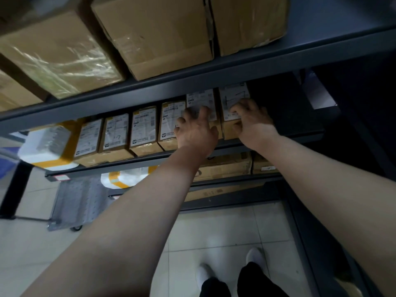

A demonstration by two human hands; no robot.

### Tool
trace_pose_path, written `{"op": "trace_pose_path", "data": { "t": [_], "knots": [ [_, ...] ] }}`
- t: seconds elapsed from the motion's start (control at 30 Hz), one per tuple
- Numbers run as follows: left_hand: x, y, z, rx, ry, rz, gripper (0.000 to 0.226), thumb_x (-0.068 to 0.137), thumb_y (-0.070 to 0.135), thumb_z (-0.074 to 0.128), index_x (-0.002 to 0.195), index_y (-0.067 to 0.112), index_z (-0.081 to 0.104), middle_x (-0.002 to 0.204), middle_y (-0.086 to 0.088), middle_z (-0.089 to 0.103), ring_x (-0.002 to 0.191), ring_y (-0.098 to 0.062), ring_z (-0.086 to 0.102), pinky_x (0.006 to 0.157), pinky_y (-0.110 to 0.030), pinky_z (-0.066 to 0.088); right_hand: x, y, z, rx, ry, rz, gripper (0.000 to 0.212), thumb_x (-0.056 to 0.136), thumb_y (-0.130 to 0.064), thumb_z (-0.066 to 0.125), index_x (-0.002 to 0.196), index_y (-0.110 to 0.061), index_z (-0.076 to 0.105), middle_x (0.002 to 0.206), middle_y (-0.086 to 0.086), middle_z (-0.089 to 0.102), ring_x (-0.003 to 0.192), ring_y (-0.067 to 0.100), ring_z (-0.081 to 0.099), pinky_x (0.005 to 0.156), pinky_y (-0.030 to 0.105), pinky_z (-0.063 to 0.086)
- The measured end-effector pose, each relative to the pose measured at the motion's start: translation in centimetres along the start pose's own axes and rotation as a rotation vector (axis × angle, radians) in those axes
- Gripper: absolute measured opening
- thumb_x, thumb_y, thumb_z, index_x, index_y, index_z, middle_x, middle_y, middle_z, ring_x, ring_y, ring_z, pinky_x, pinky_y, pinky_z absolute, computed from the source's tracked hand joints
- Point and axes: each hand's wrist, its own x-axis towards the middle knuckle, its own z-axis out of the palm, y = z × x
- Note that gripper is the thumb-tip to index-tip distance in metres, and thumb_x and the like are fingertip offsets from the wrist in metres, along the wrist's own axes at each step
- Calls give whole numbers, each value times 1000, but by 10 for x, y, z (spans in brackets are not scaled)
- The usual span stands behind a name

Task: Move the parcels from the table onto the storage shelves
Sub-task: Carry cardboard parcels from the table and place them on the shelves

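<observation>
A row of several small brown parcels with white labels stands on the middle shelf (150,157) of a dark metal rack. My left hand (196,129) lies with spread fingers on the second parcel from the right (201,99), covering its front part. My right hand (249,121) grips the front top edge of the rightmost parcel (234,95), fingers curled on its label and thumb on its front face. To the right of that parcel the shelf is dark and bare.
Large cartons (154,35) fill the shelf above. A white foam box with yellow tape (47,144) sits at the row's left end. Lower shelves hold more boxes (227,166). A grey wheeled cart (75,202) stands on the tiled floor at left.
</observation>
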Motion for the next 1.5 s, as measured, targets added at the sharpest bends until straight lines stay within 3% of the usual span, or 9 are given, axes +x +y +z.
{"op": "trace_pose_path", "data": {
  "t": [0.2, 0.33, 0.43, 0.6, 0.7, 1.03, 1.13, 1.3, 1.5],
  "knots": [
    [-14, -10, -3, -49, 14, 41, 49, 89, 32, 57, 133, 28, 38, 139, -17, 34, 118, -42, 40, 94, -51, 39, -12, -2, 4, 20, 71, -60, 37, 91, -18, 57, 124, -31, 47, 140, -1, 34, 113, 32, 40, 85, 32, 36],
    [-19, -8, -4, -89, -6, 37, 58, 87, 26, 59, 138, 26, 34, 145, -17, 27, 127, -44, 34, 103, -55, 36, -18, -5, 0, -12, 25, -62, 43, 92, -22, 54, 132, -31, 43, 148, -2, 28, 127, 35, 33, 101, 44, 37],
    [-31, -8, -3, -85, 24, 67, 68, 87, 21, 59, 146, 24, 26, 157, -18, 11, 139, -43, 20, 111, -57, 27, -32, -6, -3, -64, 66, -63, 51, 90, -21, 56, 137, -30, 40, 153, -2, 25, 141, 33, 17, 110, 54, 26],
    [-63, -21, 1, -89, 73, 192, 68, 87, 15, 55, 147, 18, 24, 160, -15, 7, 144, -36, 13, 116, -52, 17, -72, -14, 7, -142, 221, -88, 50, 88, -18, 57, 137, -22, 45, 141, 6, 42, 126, 29, 38, 99, 45, 32],
    [-77, -38, 8, -9, -12, 239, 70, 87, 19, 59, 147, 18, 24, 159, -13, 10, 143, -35, 14, 118, -51, 15, -99, -22, 25, -154, 181, -43, 48, 91, -22, 55, 137, -22, 44, 140, 5, 42, 130, 26, 32, 104, 40, 25],
    [-122, -83, 43, 82, -230, 377, 65, 88, 26, 57, 146, 18, 29, 155, -9, 22, 142, -33, 17, 115, -56, 17, -187, -6, 70, -216, 68, 57, 46, 93, -18, 55, 138, -15, 45, 155, 7, 26, 146, 23, 12, 114, 45, 14],
    [-131, -80, 57, 102, -294, 377, 63, 88, 27, 55, 145, 16, 30, 151, -9, 27, 138, -34, 22, 112, -56, 24, -194, 7, 80, -202, 46, 88, 49, 92, -21, 57, 139, -17, 44, 155, 6, 25, 146, 24, 11, 115, 48, 15],
    [-130, -66, 89, 111, -417, 344, 66, 92, 31, 52, 150, 20, 22, 156, -9, 21, 141, -36, 19, 113, -56, 22, -187, 40, 101, -183, -1, 136, 48, 91, -23, 59, 136, -19, 45, 154, 8, 28, 145, 24, 12, 113, 49, 17],
    [-104, -48, 141, 184, -462, 281, 71, 96, 34, 51, 154, 27, 10, 159, -6, 15, 143, -36, 14, 114, -54, 22, -156, 90, 141, -128, -69, 170, 44, 87, -19, 63, 130, -14, 51, 145, 10, 38, 135, 28, 29, 104, 48, 30]
  ]
}}
